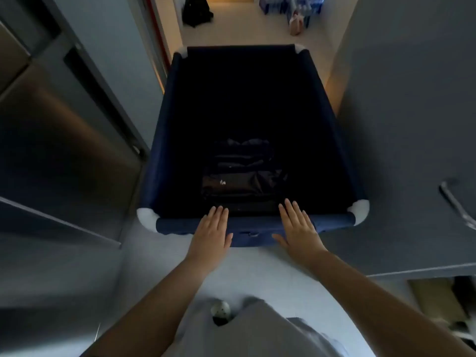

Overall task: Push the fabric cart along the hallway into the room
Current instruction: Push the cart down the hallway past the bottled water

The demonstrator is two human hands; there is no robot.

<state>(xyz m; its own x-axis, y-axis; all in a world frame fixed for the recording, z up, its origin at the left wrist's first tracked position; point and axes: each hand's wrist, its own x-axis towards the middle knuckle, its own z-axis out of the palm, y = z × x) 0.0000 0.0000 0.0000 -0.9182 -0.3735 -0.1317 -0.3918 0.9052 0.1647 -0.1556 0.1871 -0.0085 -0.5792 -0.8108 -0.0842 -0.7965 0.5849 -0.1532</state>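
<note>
A deep navy fabric cart with white padded corners fills the middle of the head view, pointing down a narrow hallway. Dark bundled items lie at its bottom. My left hand lies flat on the near rim, fingers together and extended over the edge. My right hand rests flat on the same rim, a little to the right, fingers spread slightly. Neither hand curls around the rim.
A wall and door frame close in on the left, a grey wall on the right with a metal handle. Ahead on the lit floor stand a black bag, a paper bag and packs of water bottles.
</note>
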